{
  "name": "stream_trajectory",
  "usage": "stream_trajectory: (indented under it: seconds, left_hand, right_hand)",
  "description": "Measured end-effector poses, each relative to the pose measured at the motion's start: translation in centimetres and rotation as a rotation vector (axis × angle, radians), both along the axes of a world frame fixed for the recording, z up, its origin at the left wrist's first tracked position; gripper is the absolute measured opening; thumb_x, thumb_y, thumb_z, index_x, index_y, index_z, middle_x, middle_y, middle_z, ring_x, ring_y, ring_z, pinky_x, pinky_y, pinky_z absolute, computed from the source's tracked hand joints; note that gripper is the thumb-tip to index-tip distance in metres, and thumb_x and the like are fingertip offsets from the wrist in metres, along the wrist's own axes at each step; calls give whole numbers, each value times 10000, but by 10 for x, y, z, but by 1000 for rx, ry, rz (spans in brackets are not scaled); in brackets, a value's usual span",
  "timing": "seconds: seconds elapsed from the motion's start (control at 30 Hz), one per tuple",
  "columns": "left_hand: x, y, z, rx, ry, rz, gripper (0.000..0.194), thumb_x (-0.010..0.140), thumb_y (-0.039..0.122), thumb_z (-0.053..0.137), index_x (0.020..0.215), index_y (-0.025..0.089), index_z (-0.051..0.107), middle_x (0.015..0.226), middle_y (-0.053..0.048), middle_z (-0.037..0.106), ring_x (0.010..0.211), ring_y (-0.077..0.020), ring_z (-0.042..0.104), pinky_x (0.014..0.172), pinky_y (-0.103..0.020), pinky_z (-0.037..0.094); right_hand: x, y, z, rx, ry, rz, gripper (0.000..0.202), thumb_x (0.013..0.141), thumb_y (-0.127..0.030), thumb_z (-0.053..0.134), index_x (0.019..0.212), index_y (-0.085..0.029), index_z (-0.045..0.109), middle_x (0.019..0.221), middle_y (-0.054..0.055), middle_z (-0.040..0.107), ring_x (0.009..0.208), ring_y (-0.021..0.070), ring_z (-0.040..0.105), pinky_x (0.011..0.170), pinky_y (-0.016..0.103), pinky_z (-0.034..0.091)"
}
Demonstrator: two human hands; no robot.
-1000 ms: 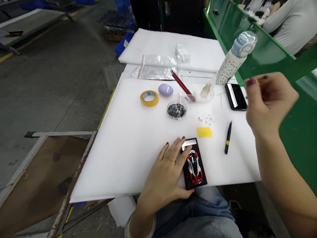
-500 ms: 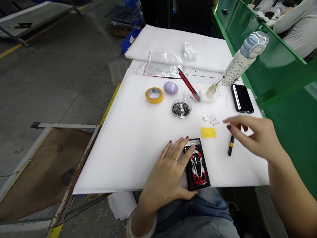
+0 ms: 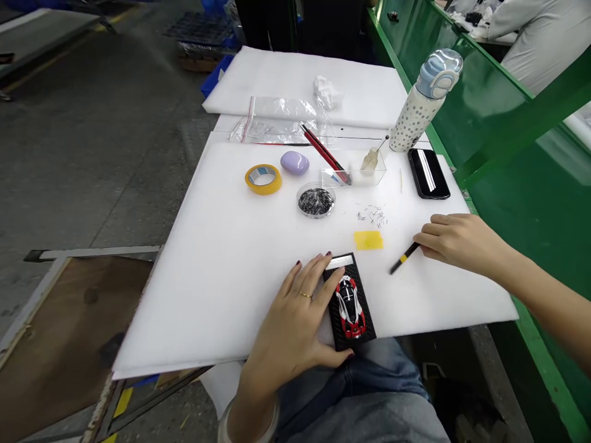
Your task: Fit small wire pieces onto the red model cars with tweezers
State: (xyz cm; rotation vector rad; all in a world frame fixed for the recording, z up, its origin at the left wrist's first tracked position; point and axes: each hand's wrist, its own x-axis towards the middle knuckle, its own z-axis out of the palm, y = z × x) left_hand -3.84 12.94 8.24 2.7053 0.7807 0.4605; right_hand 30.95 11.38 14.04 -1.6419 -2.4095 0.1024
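My left hand (image 3: 295, 314) grips a black display base (image 3: 368, 321), fingers at its far left edge and thumb at its near edge. On the base sits a red, white and black model car (image 3: 349, 307). My right hand (image 3: 450, 240) is closed on one end of a slim black pen-like tool with a yellow band (image 3: 404, 258); its far end is hidden in the fingers. Between the hands and farther back lie a yellow tape piece (image 3: 368, 240) and scattered short black slivers (image 3: 373, 215). A round clear dish (image 3: 316, 202) holds many more slivers.
Beyond the dish are a yellow tape roll (image 3: 263, 179), a purple egg-shaped object (image 3: 294, 162) and a clear tray (image 3: 353, 178) with red-black tweezers (image 3: 325, 154) and a small bottle (image 3: 370, 160). A phone (image 3: 428, 174) and water bottle (image 3: 418, 107) stand near the green partition (image 3: 498, 135).
My right hand has come down onto the black pen-like tool and closed on its end; the tool now lies at a different slant. My left hand keeps its hold. The whole view has shifted.
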Motion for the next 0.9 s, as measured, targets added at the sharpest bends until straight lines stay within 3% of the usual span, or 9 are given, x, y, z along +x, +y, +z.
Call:
stream_trajectory:
  seconds: [0.07,0.17,0.27,0.37,0.47,0.63,0.77,0.9]
  left_hand:
    - [-1,-1,2,-44,-48,-5,1208,566,664,863,1524,149,337,1594,-264,414,1450,-456,444,1188,-652,390]
    - [-3,-2,4,-132,-156,-9,1126,574,664,823,1472,157,372,1564,-245,469,1461,-440,440,1184,-644,406]
    - [-3,-1,4,-169,-227,0,1104,614,799,716,1463,168,400,1542,-231,508,1447,-440,463,1170,-656,419]
    - [-2,-2,4,-172,-257,22,1050,693,850,594,1457,152,421,1528,-235,524,1426,-438,494,1174,-666,412]
    - [2,-6,8,-185,-289,52,952,800,831,468,1458,143,431,1509,-218,551,1420,-399,515,1180,-617,433]
    - [13,-22,16,-275,-298,132,926,879,866,326,1481,172,444,1538,-159,543,1440,-340,505,1191,-532,457]
    - [12,-26,1,-238,-269,224,638,1003,629,403,1497,230,463,1528,-94,569,1458,-311,488,1209,-533,443]
    - [10,-25,-16,-233,-291,123,574,1046,452,398,1600,312,340,1576,-41,518,1434,-292,518,1166,-519,504]
  right_hand:
    - [2,0,-1,28,150,-40,55,806,-220,647,767,-251,670,623,-8,629,527,143,504,493,298,324]
    - [-4,0,-7,83,573,-278,115,837,-288,689,760,-233,623,677,-7,640,499,121,547,477,285,429]
    - [-15,6,-16,-27,912,-389,267,855,-429,754,792,-219,601,646,-4,639,509,130,596,468,271,477]
    - [-21,17,-22,-121,1115,-434,421,783,-572,816,808,-210,601,587,-2,652,495,127,588,450,251,463]
    - [-21,32,-23,-130,1190,-473,468,735,-614,838,807,-189,656,626,23,686,524,117,600,449,234,456]
    - [-24,57,-25,-151,1159,-497,446,674,-541,905,761,-175,666,608,29,690,528,121,622,451,231,480]
    - [-26,70,-32,-195,1167,-506,410,711,-474,900,733,-198,598,594,23,692,503,129,621,423,231,455]
    - [-26,72,-35,-229,1197,-452,418,706,-456,902,759,-220,561,587,4,684,484,117,596,407,223,431]
